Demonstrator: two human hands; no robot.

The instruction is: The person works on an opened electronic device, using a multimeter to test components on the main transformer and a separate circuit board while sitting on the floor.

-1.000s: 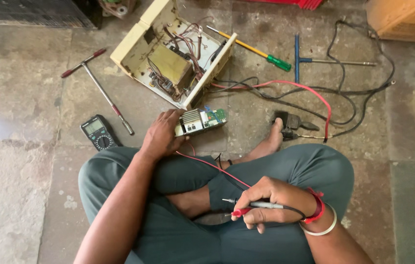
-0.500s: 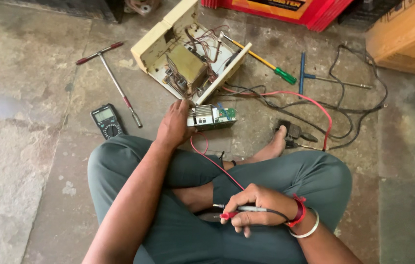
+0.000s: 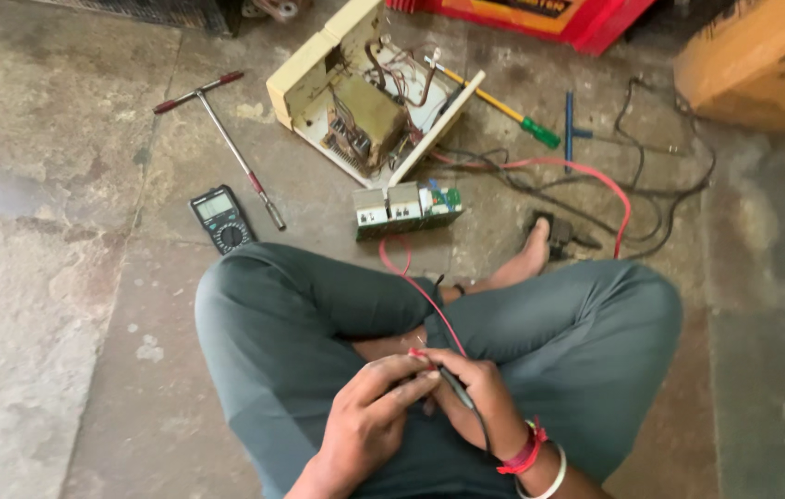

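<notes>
Together, both hands [image 3: 429, 397] around probes [image 3: 452, 386]

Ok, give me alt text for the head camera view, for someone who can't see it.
A person sitting cross-legged on a stone floor holds the red probe and black probe with left hand and right hand together. Ahead lie a multimeter, a green circuit board and an opened cream casing.

Between the left hand [image 3: 369, 416] and right hand [image 3: 471, 397] run a red lead [image 3: 420, 288] and a black probe [image 3: 459, 390]. Beyond them lie grey-green trousers [image 3: 300, 314], a green circuit board [image 3: 406, 208], a cream casing [image 3: 318, 69], a black multimeter [image 3: 221, 219] and a yellow-and-green screwdriver [image 3: 508, 113].
</notes>
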